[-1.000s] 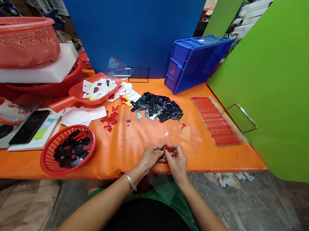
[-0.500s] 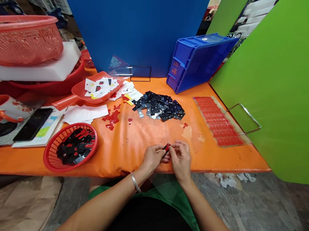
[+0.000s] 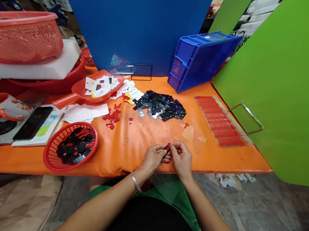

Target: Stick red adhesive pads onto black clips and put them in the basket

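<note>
Near the table's front edge, my left hand [image 3: 153, 159] pinches a small black piece [image 3: 167, 148] with red on its face. My right hand [image 3: 181, 158] has thumb and forefinger closed on the same piece's upper end, at the red part. Beyond my hands lies a pile of black and grey flat pieces [image 3: 160, 105]. A loose red bit [image 3: 186, 125] is just in front of that pile. Red cut-outs [image 3: 113, 116] are scattered to the left. A red basket [image 3: 96, 143] at the left front holds black pieces with red on some of them.
A red sheet [image 3: 219, 123] lies on the orange table [image 3: 121, 145] at the right. Behind stands a blue crate [image 3: 184, 63] on its side. To the left are a red scoop [image 3: 78, 98] with white cards, a phone [image 3: 33, 122], a mug [image 3: 13, 106] and stacked baskets [image 3: 25, 38].
The view has shifted slightly. Both hands stay together at the small piece, with the right fingers moved very slightly at its upper end.
</note>
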